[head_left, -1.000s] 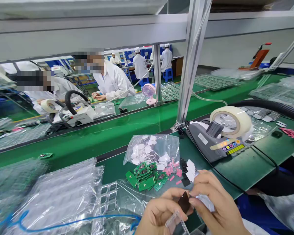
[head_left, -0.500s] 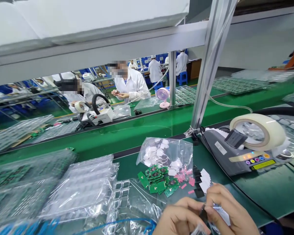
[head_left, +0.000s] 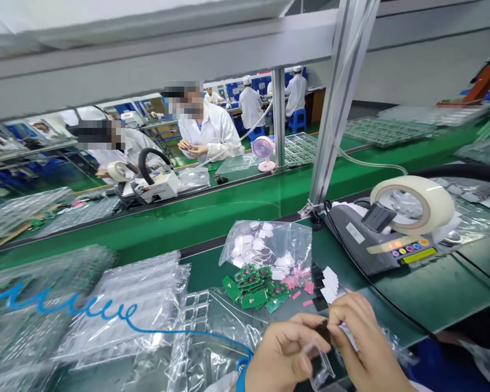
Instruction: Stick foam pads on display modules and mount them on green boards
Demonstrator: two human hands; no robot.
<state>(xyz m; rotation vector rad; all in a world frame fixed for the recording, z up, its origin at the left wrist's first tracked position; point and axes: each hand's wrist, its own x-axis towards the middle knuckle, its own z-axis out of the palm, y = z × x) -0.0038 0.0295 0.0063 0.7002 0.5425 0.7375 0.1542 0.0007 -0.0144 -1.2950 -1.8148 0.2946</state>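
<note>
My left hand [head_left: 283, 351] is closed around a small clear plastic piece [head_left: 322, 370], like an open frame, held low above the bench. A small dark flat piece [head_left: 323, 330] lies between the fingertips of both hands, with my right hand [head_left: 361, 340] pinching its edge. On my left wrist sits a blue strap [head_left: 240, 375] joined to a blue coiled cord [head_left: 179, 331]. Just beyond my hands are white squares [head_left: 330, 284] on dark ones, pink pieces [head_left: 298, 279] and a heap of green circuit boards [head_left: 251, 288].
Behind the boards lies a clear bag of white parts [head_left: 265, 245]. A grey tape dispenser [head_left: 359, 245] carries a large tape roll [head_left: 436, 204] at right, its black cable crossing the bench. Clear trays [head_left: 126, 305] are stacked at left. A metal post [head_left: 330, 120] rises ahead; co-workers sit beyond.
The camera view has shifted, so the bench appears higher and further left. My left hand has turned, showing more of the clear piece. The blue cord now stretches higher across the trays.
</note>
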